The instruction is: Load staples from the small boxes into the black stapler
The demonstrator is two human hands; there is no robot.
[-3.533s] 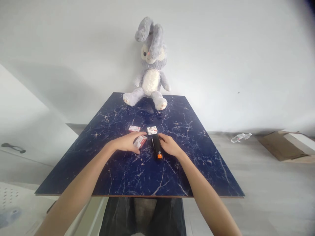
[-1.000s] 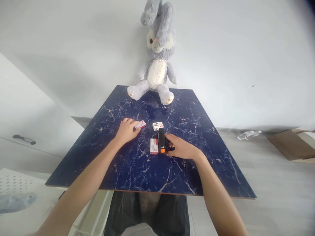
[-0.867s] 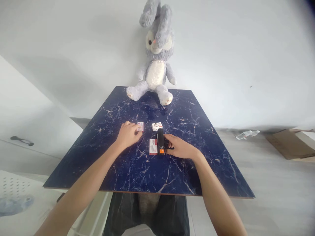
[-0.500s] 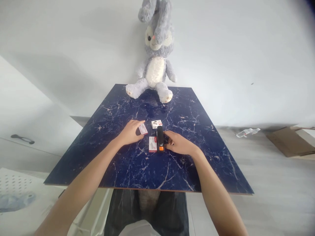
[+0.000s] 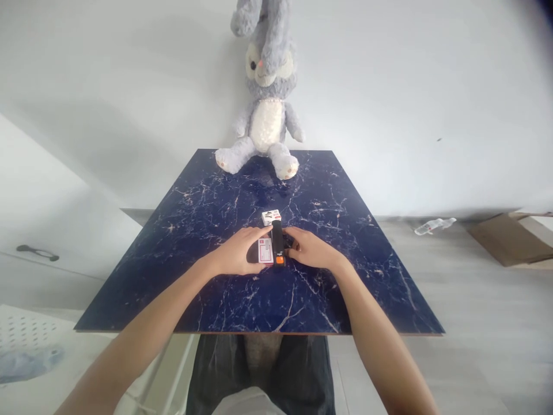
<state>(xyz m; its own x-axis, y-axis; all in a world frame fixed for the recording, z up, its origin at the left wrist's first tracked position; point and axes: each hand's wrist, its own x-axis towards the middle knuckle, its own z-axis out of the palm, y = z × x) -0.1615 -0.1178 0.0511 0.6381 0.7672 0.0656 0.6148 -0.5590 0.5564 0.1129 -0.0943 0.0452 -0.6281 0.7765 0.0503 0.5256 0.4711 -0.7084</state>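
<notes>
My left hand [image 5: 237, 252] grips a small red-and-white box [image 5: 265, 251] between thumb and fingers, level with the left side of a black stapler with an orange end [image 5: 277, 242]. The second red-and-white box lies under this one, mostly covered. From the right, my right hand [image 5: 314, 250] has its curled fingers against the stapler; part of their contact is hidden. Just beyond the stapler's far end is a white box with dark and red print [image 5: 271, 217].
A grey plush rabbit [image 5: 266, 124] sits at the far edge of the dark blue marbled table [image 5: 345, 230], against the wall. On the floor to the right lie a clear plastic bottle [image 5: 434, 226] and a cardboard box [image 5: 496, 239].
My left hand has brought its box right and nearer to me, over the other red-and-white box beside the stapler. My right hand stays at the stapler. The view has shifted slightly.
</notes>
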